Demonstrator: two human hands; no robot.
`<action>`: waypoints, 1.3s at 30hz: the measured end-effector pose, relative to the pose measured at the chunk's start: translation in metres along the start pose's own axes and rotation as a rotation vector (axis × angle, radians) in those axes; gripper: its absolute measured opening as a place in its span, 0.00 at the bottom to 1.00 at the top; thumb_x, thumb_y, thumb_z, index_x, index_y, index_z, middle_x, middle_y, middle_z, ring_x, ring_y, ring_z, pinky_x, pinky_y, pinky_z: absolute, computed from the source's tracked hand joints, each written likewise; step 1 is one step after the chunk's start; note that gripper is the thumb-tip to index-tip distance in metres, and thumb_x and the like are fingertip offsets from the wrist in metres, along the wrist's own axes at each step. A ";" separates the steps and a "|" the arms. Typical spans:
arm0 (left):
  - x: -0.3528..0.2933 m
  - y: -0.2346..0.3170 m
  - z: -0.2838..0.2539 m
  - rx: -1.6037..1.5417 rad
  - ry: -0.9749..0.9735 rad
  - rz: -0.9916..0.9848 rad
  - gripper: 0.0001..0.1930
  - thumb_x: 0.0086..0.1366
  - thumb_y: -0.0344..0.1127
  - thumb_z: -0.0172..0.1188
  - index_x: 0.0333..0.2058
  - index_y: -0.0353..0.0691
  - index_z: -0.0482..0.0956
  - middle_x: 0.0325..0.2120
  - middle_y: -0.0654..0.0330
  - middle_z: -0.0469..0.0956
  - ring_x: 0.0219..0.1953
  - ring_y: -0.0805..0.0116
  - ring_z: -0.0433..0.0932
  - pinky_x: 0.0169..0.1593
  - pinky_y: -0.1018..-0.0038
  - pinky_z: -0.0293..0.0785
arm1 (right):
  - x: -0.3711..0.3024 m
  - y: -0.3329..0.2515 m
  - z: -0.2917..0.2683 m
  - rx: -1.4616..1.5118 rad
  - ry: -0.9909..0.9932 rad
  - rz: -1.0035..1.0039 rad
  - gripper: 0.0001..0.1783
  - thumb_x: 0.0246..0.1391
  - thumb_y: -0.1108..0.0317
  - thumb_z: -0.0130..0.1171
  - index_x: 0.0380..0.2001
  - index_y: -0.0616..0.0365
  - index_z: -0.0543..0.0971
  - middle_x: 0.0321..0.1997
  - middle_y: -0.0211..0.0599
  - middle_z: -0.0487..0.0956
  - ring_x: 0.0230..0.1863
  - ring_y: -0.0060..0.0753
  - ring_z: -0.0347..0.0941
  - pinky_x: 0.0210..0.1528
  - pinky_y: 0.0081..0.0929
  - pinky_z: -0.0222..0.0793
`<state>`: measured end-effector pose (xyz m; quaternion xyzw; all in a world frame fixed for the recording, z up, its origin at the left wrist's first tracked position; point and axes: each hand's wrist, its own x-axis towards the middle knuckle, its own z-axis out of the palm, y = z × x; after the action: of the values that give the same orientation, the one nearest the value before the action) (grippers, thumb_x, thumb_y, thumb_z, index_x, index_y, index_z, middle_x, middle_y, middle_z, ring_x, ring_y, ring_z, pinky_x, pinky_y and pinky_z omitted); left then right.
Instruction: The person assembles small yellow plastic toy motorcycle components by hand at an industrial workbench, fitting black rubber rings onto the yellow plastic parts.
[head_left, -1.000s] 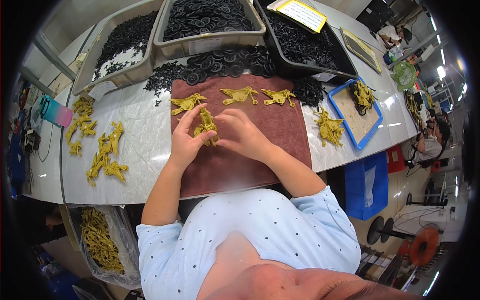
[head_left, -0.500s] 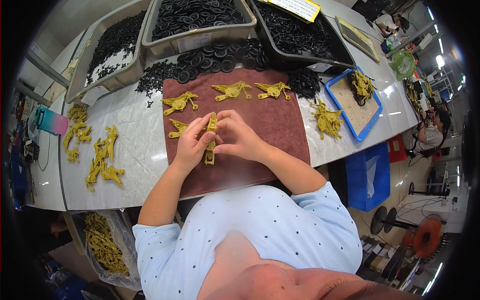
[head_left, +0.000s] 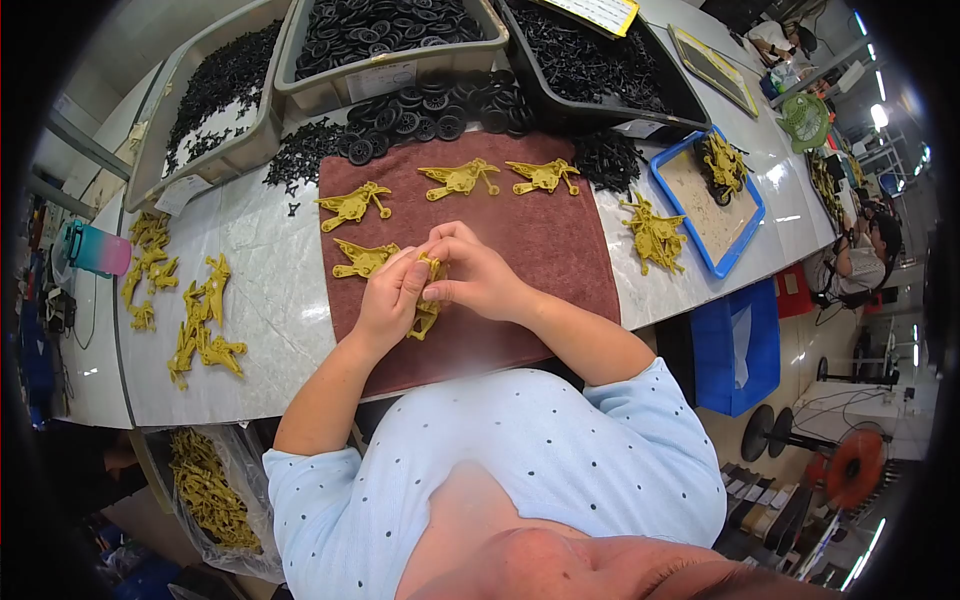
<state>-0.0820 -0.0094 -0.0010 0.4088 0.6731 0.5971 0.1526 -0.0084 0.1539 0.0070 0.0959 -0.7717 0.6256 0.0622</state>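
Observation:
Over the brown cloth [head_left: 540,270] I hold a yellow plastic frame part [head_left: 425,320] between both hands. My left hand [head_left: 390,302] is closed on its left side, thumb along the top. My right hand [head_left: 482,282] pinches it from the right with thumb and bent fingers. The fingers hide much of the part, and its lower end sticks out below them. Just beyond my left hand lies a similar yellow frame part [head_left: 362,257]. Farther back, three more lie in a row: a left one [head_left: 354,206], a middle one [head_left: 460,178] and a right one [head_left: 543,176].
Behind the cloth are loose black wheels [head_left: 405,122] and a grey wheel bin [head_left: 400,72]. Bins of small black parts flank it, one grey [head_left: 270,125], one black [head_left: 555,118]. Yellow parts [head_left: 205,315] lie left; a yellow pile [head_left: 655,235] and blue tray [head_left: 735,255] stand right.
The yellow frame part has turned in my hands from upright and edge-on to tilted. My fingers have closed further over its upper end, the right hand shifting slightly left.

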 end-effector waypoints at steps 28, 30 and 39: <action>-0.005 -0.004 0.009 -0.497 0.013 -0.331 0.21 0.73 0.44 0.38 0.46 0.31 0.72 0.35 0.62 0.75 0.36 0.79 0.72 0.41 0.80 0.70 | -0.004 -0.001 0.008 0.442 0.031 0.134 0.14 0.51 0.72 0.63 0.33 0.52 0.65 0.46 0.31 0.60 0.30 0.19 0.66 0.22 0.16 0.68; -0.005 -0.007 0.008 -0.537 -0.011 -0.365 0.21 0.73 0.44 0.37 0.46 0.31 0.72 0.35 0.62 0.75 0.36 0.79 0.72 0.41 0.80 0.70 | -0.004 0.000 0.009 0.453 0.037 0.138 0.14 0.51 0.73 0.62 0.32 0.52 0.65 0.46 0.30 0.60 0.29 0.18 0.66 0.22 0.15 0.68; -0.002 0.002 0.010 -0.633 0.000 -0.383 0.21 0.73 0.44 0.38 0.45 0.32 0.72 0.34 0.62 0.75 0.36 0.79 0.71 0.41 0.80 0.70 | -0.005 0.002 0.010 0.469 0.049 0.101 0.13 0.52 0.74 0.61 0.31 0.52 0.65 0.45 0.29 0.60 0.31 0.17 0.66 0.22 0.15 0.66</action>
<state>-0.0730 -0.0048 -0.0018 0.2082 0.5195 0.7363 0.3804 -0.0037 0.1447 0.0016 0.0539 -0.6072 0.7923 0.0254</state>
